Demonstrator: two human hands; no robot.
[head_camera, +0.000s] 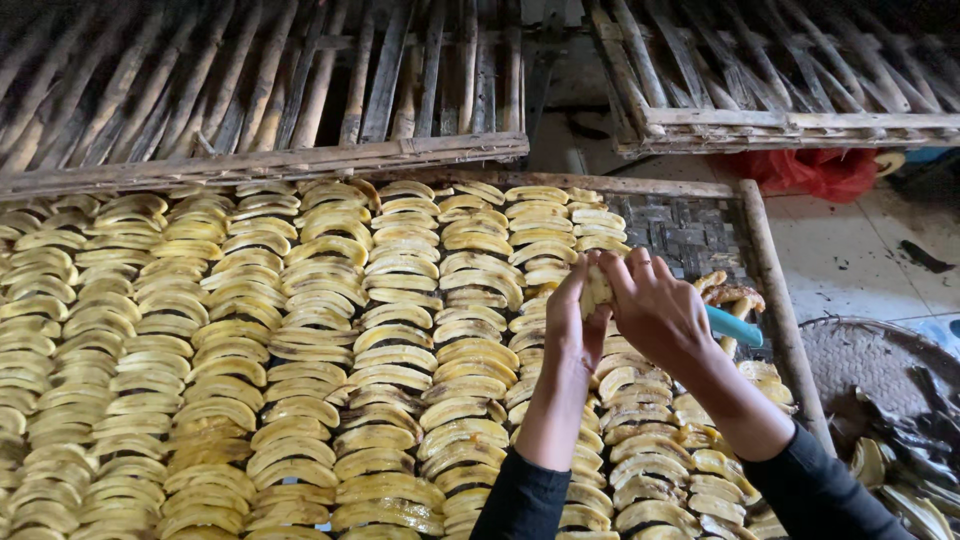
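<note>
My left hand (568, 330) and my right hand (662, 312) meet above the right part of a woven drying tray (690, 232). Both pinch a pale yellow banana slice (596, 290) held between the fingertips. My right hand also grips a tool with a light blue handle (733, 326) that sticks out to the right; its blade is hidden. Rows of overlapping yellow banana slices (300, 360) cover nearly the whole tray, and the bare weave shows only at its far right corner.
Empty bamboo slat racks (260, 90) lean behind the tray, with another rack (780, 80) at the upper right. A red plastic bag (815, 170) lies on the tiled floor. A round woven basket (880, 380) with peels (900, 480) sits at right.
</note>
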